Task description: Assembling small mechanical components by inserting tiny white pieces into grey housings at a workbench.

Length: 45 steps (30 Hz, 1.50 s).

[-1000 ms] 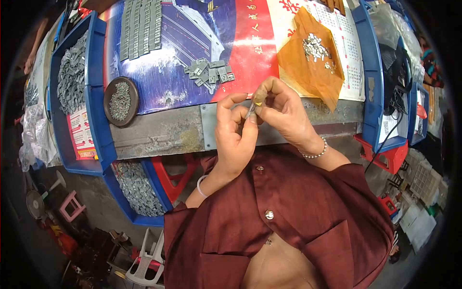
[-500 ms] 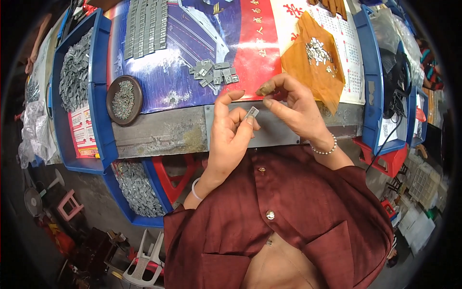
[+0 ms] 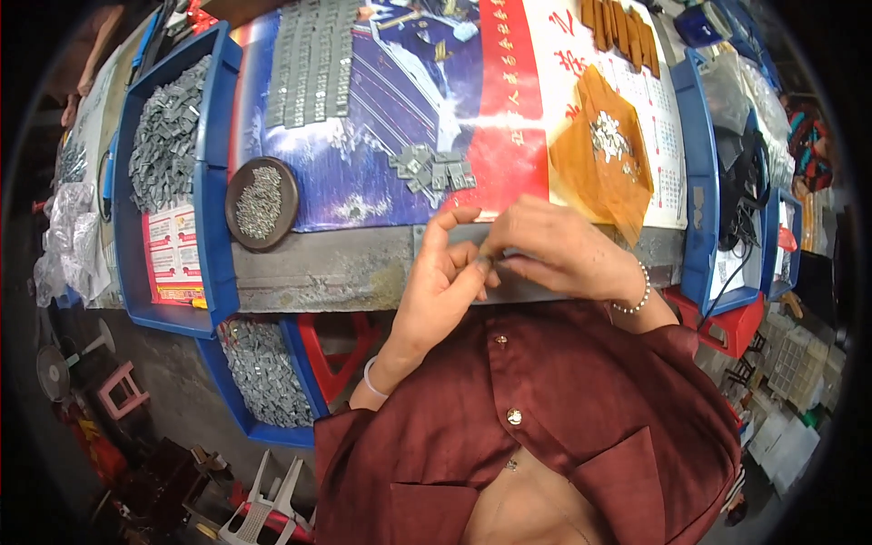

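My left hand (image 3: 436, 292) pinches a small grey rectangular piece between thumb and fingers over the table's front edge. The piece is now almost wholly covered by my fingertips. My right hand (image 3: 563, 254) bends over it from the right, its closed fingertips meeting those of the left; whatever they hold is hidden. Just beyond both hands lies a loose heap of grey rectangular pieces (image 3: 429, 169) on the poster sheet. A round dark dish (image 3: 292, 202) of tiny metal parts stands to the left. To the right, orange-brown paper (image 3: 574, 150) bears small silvery parts (image 3: 609, 134).
Rows of grey pieces (image 3: 313, 64) lie at the far left. A blue bin (image 3: 222, 182) of grey pieces borders the table's left, with another blue bin (image 3: 313, 386) below. On the right, a blue tray (image 3: 699, 200) holds black cables. Brown strips (image 3: 622, 36) lie far right.
My right hand has come down and left to the piece in my left hand, its fingers closing there. The piece has become covered. The whole view has shifted slightly.
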Each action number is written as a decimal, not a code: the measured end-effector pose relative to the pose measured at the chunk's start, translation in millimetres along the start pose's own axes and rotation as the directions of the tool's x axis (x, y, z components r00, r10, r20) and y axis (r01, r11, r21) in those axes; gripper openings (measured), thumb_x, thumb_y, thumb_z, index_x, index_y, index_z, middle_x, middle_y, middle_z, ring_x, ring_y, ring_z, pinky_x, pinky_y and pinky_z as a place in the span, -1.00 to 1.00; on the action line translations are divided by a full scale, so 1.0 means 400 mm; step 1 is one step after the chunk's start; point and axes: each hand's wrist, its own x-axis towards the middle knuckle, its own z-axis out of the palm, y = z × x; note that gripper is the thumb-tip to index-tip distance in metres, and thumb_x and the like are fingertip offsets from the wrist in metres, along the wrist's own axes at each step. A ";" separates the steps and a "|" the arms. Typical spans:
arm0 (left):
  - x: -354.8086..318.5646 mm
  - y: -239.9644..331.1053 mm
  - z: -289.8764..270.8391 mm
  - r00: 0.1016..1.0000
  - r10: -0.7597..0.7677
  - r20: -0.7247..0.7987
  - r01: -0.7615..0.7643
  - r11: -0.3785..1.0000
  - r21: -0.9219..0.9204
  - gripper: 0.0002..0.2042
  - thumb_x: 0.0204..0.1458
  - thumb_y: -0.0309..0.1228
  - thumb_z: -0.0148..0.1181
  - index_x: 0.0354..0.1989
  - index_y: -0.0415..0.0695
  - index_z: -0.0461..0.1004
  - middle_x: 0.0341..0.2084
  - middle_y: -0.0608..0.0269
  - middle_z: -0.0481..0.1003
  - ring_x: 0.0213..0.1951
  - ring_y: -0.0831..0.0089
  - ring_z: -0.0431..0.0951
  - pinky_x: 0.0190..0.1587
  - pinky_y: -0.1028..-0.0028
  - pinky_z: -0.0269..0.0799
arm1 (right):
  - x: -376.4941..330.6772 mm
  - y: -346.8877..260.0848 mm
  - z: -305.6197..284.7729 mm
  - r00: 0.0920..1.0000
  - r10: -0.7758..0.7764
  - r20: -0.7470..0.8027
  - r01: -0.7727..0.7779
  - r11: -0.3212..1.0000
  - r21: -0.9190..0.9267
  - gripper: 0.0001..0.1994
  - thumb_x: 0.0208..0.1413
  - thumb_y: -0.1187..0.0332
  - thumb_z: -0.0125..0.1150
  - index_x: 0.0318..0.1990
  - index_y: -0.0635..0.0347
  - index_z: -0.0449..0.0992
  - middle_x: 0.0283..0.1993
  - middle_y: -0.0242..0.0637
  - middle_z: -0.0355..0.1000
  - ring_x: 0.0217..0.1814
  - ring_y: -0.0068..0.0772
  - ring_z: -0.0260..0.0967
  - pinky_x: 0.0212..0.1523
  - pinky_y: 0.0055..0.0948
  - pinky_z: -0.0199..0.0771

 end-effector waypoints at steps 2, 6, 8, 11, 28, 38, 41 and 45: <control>-0.005 0.008 -0.020 0.997 -0.053 0.050 0.056 0.997 -0.055 -0.54 0.13 -0.61 0.00 0.20 -0.18 0.05 -0.41 0.26 0.45 -0.34 0.59 0.46 -0.28 0.62 0.37 | 0.021 -0.017 -0.010 0.996 -0.031 0.089 0.036 0.998 -0.052 -0.75 -0.13 0.54 0.22 -0.24 0.21 0.40 -0.30 -0.18 0.36 -0.18 -0.07 0.35 -0.17 -0.23 0.38; -0.010 0.018 -0.038 0.874 0.456 -0.169 -0.347 0.828 0.441 -0.53 0.06 -0.58 0.11 0.17 -0.27 0.17 -0.07 0.05 0.42 -0.01 0.34 0.44 0.01 0.37 0.37 | 0.082 -0.011 -0.047 0.999 -0.010 -0.047 0.003 0.989 -0.148 -0.79 -0.12 0.53 0.21 -0.27 0.21 0.39 -0.29 -0.16 0.38 -0.21 -0.09 0.37 -0.21 -0.23 0.40; -0.072 0.065 -0.042 0.872 0.485 -0.059 -0.409 0.790 0.457 -0.55 0.06 -0.59 0.08 0.15 -0.28 0.18 -0.05 0.04 0.40 -0.01 0.31 0.43 0.06 0.35 0.32 | 0.141 0.021 -0.079 0.989 -0.002 -0.151 -0.024 0.984 -0.176 -0.81 -0.10 0.53 0.19 -0.28 0.23 0.39 -0.31 -0.14 0.39 -0.23 -0.08 0.38 -0.22 -0.24 0.40; -0.119 0.169 -0.058 0.616 0.479 0.625 -0.628 0.778 0.022 -0.70 0.09 -0.45 0.13 -0.01 -0.30 0.36 -0.12 -0.04 0.44 -0.10 0.16 0.48 0.10 0.26 0.31 | 0.263 0.108 -0.117 0.945 0.049 -0.324 -0.122 0.970 -0.212 -0.83 -0.04 0.54 0.18 -0.25 0.27 0.41 -0.34 -0.21 0.42 -0.33 -0.28 0.38 -0.29 -0.38 0.40; -0.166 0.221 -0.030 0.301 0.559 0.773 -0.578 0.752 -0.318 -0.47 -0.02 0.03 0.25 -0.13 -0.26 0.46 -0.20 0.00 0.42 -0.27 0.08 0.44 -0.24 0.21 0.31 | 0.625 0.396 -0.082 0.888 -0.066 -0.455 -0.151 0.893 -0.424 -0.86 -0.06 0.48 0.11 -0.31 0.30 0.38 -0.35 -0.03 0.40 -0.24 0.02 0.38 -0.21 -0.16 0.35; -0.146 0.193 -0.059 0.189 0.480 0.857 -0.559 0.770 -0.308 -0.42 -0.04 0.04 0.27 -0.05 -0.24 0.42 -0.12 -0.04 0.38 -0.24 0.07 0.42 -0.22 0.24 0.32 | 0.685 0.472 -0.142 0.824 -0.084 -0.560 -0.196 0.885 -0.422 -0.84 -0.08 0.48 0.15 -0.29 0.23 0.39 -0.27 -0.05 0.40 -0.16 0.07 0.37 -0.14 -0.09 0.36; -0.142 0.214 -0.030 0.288 0.579 0.763 -0.586 0.737 -0.338 -0.46 -0.03 0.02 0.28 -0.11 -0.24 0.45 -0.19 -0.02 0.40 -0.28 0.09 0.43 -0.26 0.24 0.33 | 0.704 0.482 -0.148 0.824 -0.113 -0.554 -0.160 0.893 -0.421 -0.83 -0.08 0.47 0.16 -0.28 0.22 0.39 -0.28 -0.05 0.40 -0.16 0.07 0.37 -0.14 -0.10 0.37; -0.139 0.219 -0.040 0.276 0.536 0.798 -0.560 0.765 -0.320 -0.50 0.00 0.01 0.25 -0.16 -0.24 0.47 -0.26 0.01 0.40 -0.33 0.10 0.43 -0.29 0.25 0.33 | 0.719 0.486 -0.148 0.805 -0.143 -0.576 -0.149 0.891 -0.429 -0.84 -0.08 0.48 0.16 -0.29 0.22 0.40 -0.28 -0.04 0.38 -0.18 0.08 0.37 -0.15 -0.11 0.38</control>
